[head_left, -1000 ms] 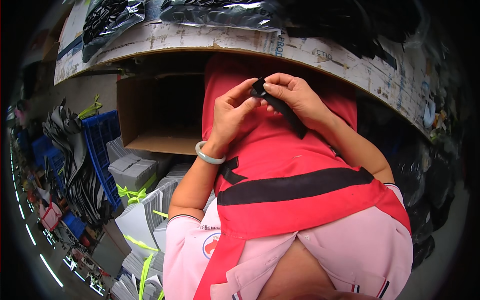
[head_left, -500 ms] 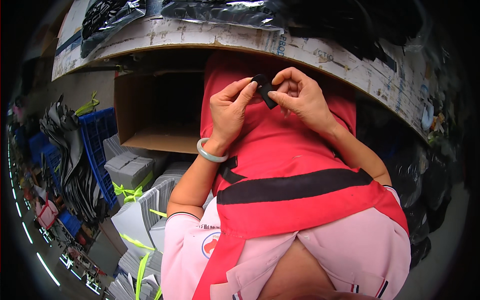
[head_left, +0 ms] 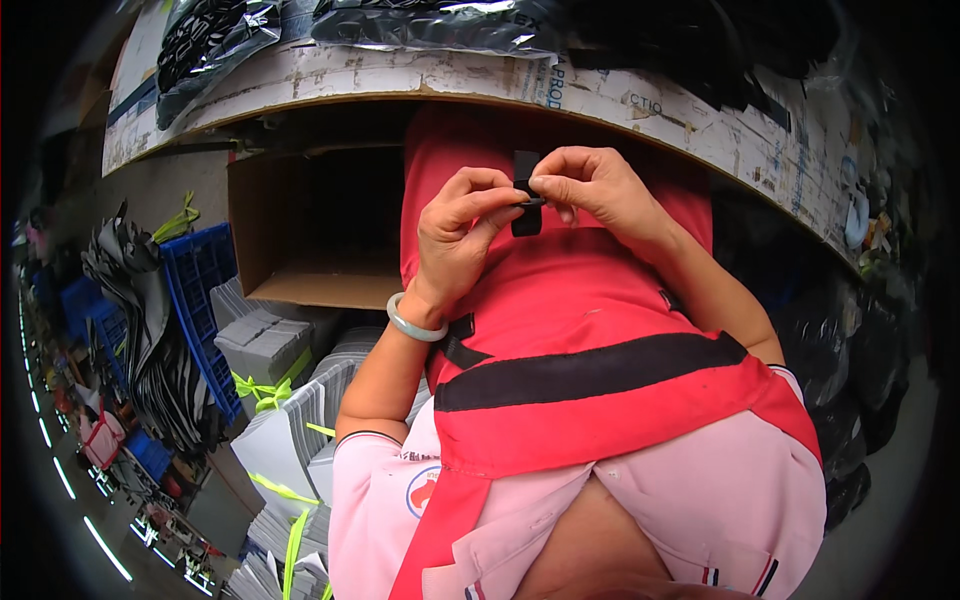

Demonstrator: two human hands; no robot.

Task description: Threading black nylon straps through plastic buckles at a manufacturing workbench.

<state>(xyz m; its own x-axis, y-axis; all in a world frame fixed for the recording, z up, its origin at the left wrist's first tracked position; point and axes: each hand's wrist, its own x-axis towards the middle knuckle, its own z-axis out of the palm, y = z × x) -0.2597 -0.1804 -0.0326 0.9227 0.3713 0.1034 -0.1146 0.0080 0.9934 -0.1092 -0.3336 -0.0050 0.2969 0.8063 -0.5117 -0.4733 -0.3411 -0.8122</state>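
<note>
Close to the body, over the red apron (head_left: 560,320), the left hand (head_left: 462,235) and the right hand (head_left: 595,190) meet and both pinch one small black strap piece (head_left: 525,195) tight between thumb and fingers. The piece stands upright just under the front edge of the worktable (head_left: 420,75), so the work on it looks only partly done. Farther off, bags of black parts (head_left: 440,25) lie on the worktable.
</note>
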